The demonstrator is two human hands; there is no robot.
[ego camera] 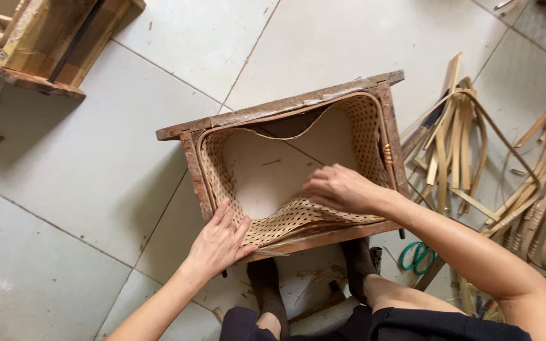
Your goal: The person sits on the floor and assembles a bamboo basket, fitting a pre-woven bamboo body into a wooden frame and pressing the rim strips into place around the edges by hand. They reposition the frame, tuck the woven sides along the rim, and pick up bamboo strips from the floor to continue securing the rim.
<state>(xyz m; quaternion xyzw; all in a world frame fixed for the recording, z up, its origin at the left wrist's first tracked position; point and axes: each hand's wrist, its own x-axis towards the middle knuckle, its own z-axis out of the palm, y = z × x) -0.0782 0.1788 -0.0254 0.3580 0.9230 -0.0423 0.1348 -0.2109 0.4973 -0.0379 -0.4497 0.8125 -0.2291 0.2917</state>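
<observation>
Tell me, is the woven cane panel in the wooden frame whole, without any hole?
No: the woven cane panel in the wooden frame has a large hole in its middle, and the floor tiles show through it.

Floor (96, 164): pale tiles, grey grout lines. Wooden frame with woven cane panel (292, 161) under both hands. Heap of cane strips (456, 139) right of right hand. Green-handled scissors (417, 256) below right forearm. Wooden stool (45, 44) far beyond left hand.

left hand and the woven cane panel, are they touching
Touching. The head view shows the left hand lying flat, palm down, on the woven cane panel at the wooden frame's near edge.
</observation>
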